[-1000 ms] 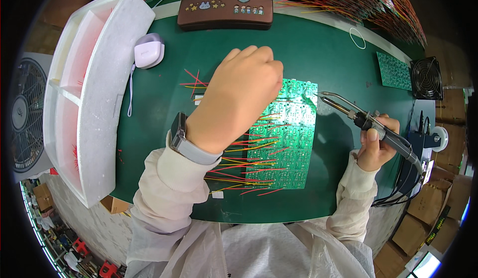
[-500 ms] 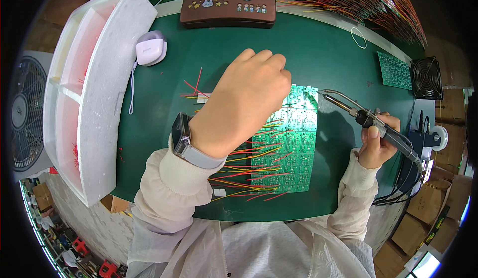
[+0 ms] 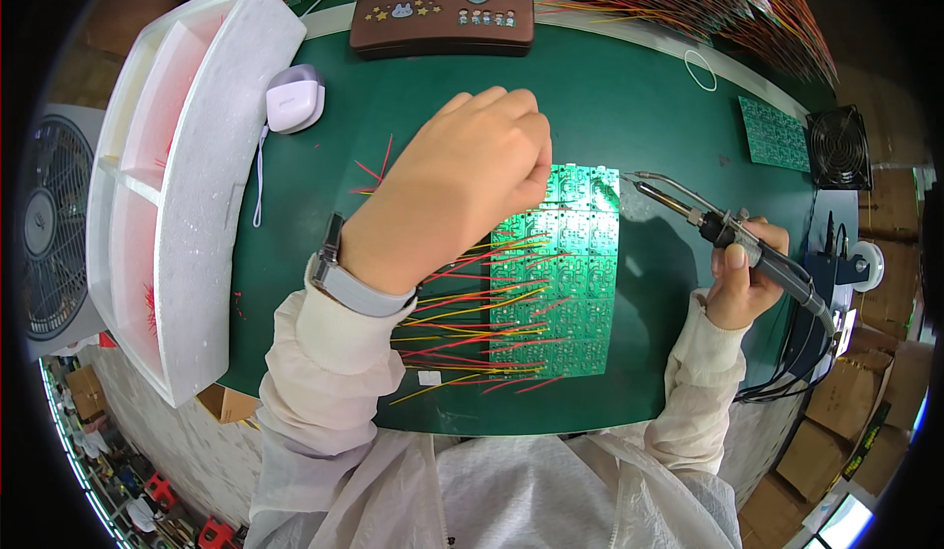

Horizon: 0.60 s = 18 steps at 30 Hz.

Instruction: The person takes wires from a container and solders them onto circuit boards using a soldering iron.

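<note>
Shifted slightly toward the board's top edge since the earlier frame: left hand [image 3: 462, 195], fingers curled into a loose fist above the green circuit board [image 3: 565, 284]; whether it pinches anything cannot be told. Right hand [image 3: 742, 279] closed around a soldering iron [image 3: 728, 230], tip just beside the board's upper right corner. Board lies mid-mat, red and yellow wires [image 3: 472, 328] fanning from its left. White foam tray [image 3: 187, 195], left: two compartments, red wire ends showing inside. Brown case [image 3: 442, 20], lid shut.

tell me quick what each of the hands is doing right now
Left hand: closed in a loose fist over the green circuit board; what it pinches cannot be told.
Right hand: closed around the soldering iron.
</note>
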Motion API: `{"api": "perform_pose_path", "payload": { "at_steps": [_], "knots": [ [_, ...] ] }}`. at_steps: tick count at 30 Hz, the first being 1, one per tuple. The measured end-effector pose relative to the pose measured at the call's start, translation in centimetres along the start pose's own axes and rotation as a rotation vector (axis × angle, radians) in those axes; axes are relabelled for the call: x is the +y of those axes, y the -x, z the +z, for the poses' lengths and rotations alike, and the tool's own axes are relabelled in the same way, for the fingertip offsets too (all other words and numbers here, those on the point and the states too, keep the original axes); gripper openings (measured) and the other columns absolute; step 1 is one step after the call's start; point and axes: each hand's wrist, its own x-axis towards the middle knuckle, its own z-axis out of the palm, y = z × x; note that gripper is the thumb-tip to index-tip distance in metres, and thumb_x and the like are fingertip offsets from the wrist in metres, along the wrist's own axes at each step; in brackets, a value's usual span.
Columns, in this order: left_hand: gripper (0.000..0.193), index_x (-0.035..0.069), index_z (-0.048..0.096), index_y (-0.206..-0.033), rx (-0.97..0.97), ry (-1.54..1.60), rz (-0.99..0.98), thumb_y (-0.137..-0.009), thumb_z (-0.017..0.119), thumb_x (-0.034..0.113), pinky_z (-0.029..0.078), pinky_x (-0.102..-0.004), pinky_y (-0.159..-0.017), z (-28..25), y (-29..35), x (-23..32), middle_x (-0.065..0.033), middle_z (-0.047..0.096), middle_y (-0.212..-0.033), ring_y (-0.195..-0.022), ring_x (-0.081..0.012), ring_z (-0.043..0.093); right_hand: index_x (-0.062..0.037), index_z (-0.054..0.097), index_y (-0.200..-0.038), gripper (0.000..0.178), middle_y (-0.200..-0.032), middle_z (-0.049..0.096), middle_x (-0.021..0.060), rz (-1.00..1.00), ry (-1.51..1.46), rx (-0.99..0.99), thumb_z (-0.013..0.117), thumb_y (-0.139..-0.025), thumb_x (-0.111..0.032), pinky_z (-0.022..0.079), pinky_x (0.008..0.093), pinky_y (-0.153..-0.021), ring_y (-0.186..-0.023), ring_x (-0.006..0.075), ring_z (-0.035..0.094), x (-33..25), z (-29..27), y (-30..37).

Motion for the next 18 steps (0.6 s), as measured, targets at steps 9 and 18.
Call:
{"api": "perform_pose_path", "payload": {
  "at_steps": [9,18],
  "knots": [
    [0.007,0.002,0.043,-0.080,-0.024,0.654,-0.231,-0.082,0.045,0.008,0.038,-0.0226,-0.064,-2.2,0.5,0.2,-0.0030,0.047,-0.075,-0.068,-0.0102,0.046,-0.0002,0.046,-0.081,0.028,-0.062,0.044,0.0012,0.053,-0.063,0.021,0.065,-0.071,-0.018,0.028,0.0168,-0.046,-0.049,0.0047,0.037,-0.5,0.2,0.3],
    [0.006,0.003,0.039,-0.086,-0.099,0.693,-0.407,-0.086,0.041,0.010,0.035,-0.0215,-0.061,-2.2,3.3,4.2,-0.0021,0.039,-0.074,-0.065,-0.0097,0.037,0.0009,0.046,-0.082,0.028,-0.063,0.045,0.0021,0.069,-0.100,-0.020,0.065,-0.071,-0.018,0.030,0.0174,-0.047,-0.052,0.0058,0.038,-0.3,-0.3,1.1]
  ]
}}
